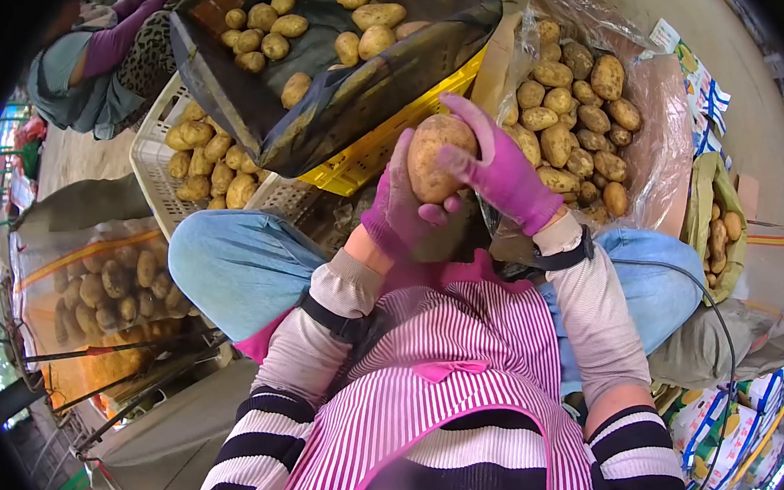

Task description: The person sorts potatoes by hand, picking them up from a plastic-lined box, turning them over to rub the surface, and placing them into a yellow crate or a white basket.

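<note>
A large brown potato is held up between my two hands, above my lap. My left hand, in a dusty purple glove, cups it from the left and below. Gloved in brighter purple, my right hand wraps its fingers round the potato's right side. Beyond my hands stands a yellow crate with a dark liner, holding several loose potatoes. To the right of my right hand, a plastic-lined box holds many potatoes.
At left are a white crate of potatoes and a clear bag of potatoes. A green bag with a few potatoes stands at right. Another person in purple sleeves is at upper left. A black cable runs down the right.
</note>
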`<state>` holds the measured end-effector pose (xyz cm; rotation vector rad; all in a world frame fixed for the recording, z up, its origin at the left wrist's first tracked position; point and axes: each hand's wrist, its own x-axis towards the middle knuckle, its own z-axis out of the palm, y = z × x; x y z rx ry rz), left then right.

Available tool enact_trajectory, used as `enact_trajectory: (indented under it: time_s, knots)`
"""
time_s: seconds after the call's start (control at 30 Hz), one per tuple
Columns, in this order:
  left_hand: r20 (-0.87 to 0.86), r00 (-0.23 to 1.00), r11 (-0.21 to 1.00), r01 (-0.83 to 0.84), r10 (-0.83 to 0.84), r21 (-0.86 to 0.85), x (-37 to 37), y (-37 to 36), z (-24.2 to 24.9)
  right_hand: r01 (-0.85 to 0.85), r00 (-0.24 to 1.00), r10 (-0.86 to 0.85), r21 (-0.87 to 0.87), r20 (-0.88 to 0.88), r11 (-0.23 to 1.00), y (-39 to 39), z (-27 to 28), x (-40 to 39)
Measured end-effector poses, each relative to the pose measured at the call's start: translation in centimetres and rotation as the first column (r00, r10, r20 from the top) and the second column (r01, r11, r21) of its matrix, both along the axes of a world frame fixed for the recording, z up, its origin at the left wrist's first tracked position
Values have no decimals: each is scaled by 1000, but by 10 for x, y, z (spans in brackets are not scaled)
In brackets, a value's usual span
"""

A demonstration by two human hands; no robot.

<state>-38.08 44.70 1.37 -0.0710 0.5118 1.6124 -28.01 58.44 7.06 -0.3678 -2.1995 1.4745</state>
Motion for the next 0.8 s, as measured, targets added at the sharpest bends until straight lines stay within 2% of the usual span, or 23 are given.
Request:
enact_trajectory:
  time_s: [0.03, 0.07, 0.1, 0.13, 0.17, 0.23, 0.27, 0.33, 0.37, 0.43, 0.5, 0.57, 0.67, 0.73, 0.77, 0.8]
  knots:
    - [-417, 907, 994, -92, 57, -63, 6, -3, -13, -24, 999, 25, -20, 28, 1000, -5, -1, 0]
    - [-761, 646, 977, -195, 61, -87, 19, -6, -30, -14, 994, 13, 6, 104, 1000, -4, 2, 2]
    - [-857, 512, 971, -229, 54, -76, 23, -7, -27, -1, 984, -5, 35, 178, 999, -2, 4, 4]
    - [-931, 364, 960, -270, 38, -67, 27, -7, -23, 29, 985, -55, 151, 166, 988, 3, -3, 5]
    - [-886, 461, 966, -248, 54, -70, 28, -7, -20, 63, 987, -74, 76, 145, 995, 7, -8, 5]
    - [-765, 638, 976, -207, 84, -66, 28, 0, 20, 122, 988, -114, -70, 107, 990, 15, -12, 4]
    - [-692, 716, 979, -192, 97, -62, 27, 3, 39, 161, 985, -140, -259, 97, 952, 16, -13, 6]
    - [-527, 842, 984, -169, 118, -50, 23, 3, 60, 90, 996, -74, -399, 55, 913, 17, 4, 6]
    - [-513, 851, 983, -171, 115, -63, 22, 2, 58, 53, 999, -43, -465, 31, 884, 16, 10, 6]
    - [-481, 870, 981, -172, 110, -88, 20, 0, 50, 56, 994, -67, -131, -87, 990, -3, 8, 2]
    - [-466, 879, 986, -153, 104, -68, 22, 1, 42, 71, 993, -57, 145, -100, 987, -11, 9, 3]
    - [-456, 885, 990, -129, 91, -53, 25, 2, 36, 62, 998, -64, 339, -5, 939, -13, 13, 6]
    - [-475, 877, 995, -90, 64, -31, 21, -1, 37, 54, 997, -51, 40, -60, 998, 7, 13, 9]
    - [-530, 839, 992, -114, 128, 58, 8, -9, 64, 154, 981, -180, -271, -74, 950, 19, 28, 13]
    - [-568, 800, 976, -218, 193, 25, 5, -10, 85, 201, 967, -247, -418, -58, 886, 24, 37, 16]
    - [-611, 752, 948, -319, 248, -8, 1, -10, 109, 204, 954, -273, -406, -120, 891, 28, 49, 18]
